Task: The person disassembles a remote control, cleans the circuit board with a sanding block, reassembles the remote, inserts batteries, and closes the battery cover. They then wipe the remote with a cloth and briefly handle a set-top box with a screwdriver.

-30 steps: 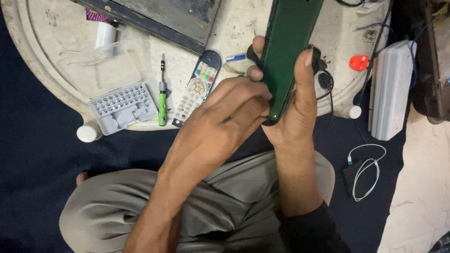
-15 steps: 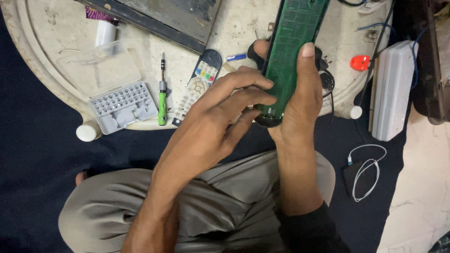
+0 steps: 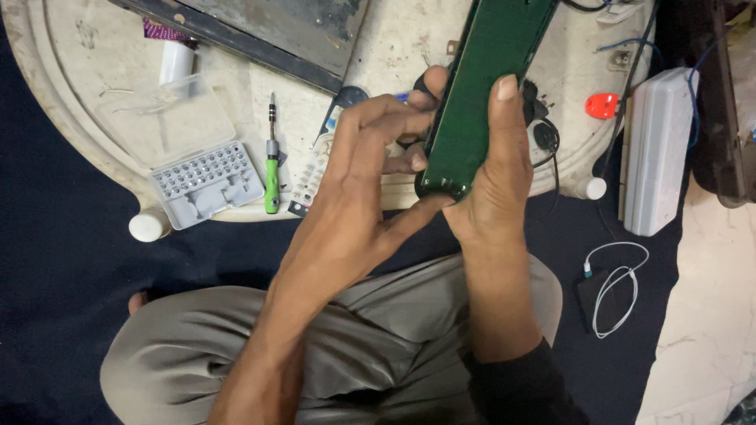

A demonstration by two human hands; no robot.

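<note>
Right hand (image 3: 492,189) fingers grip the green board (image 3: 488,86); left hand (image 3: 354,205) fingers curl against its lower edge, right of the screwdriver (image 3: 272,161).

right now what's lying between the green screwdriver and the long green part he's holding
In the head view, a remote control lies on the tray between the green screwdriver and the long green part, partly covered by the left hand.
</note>
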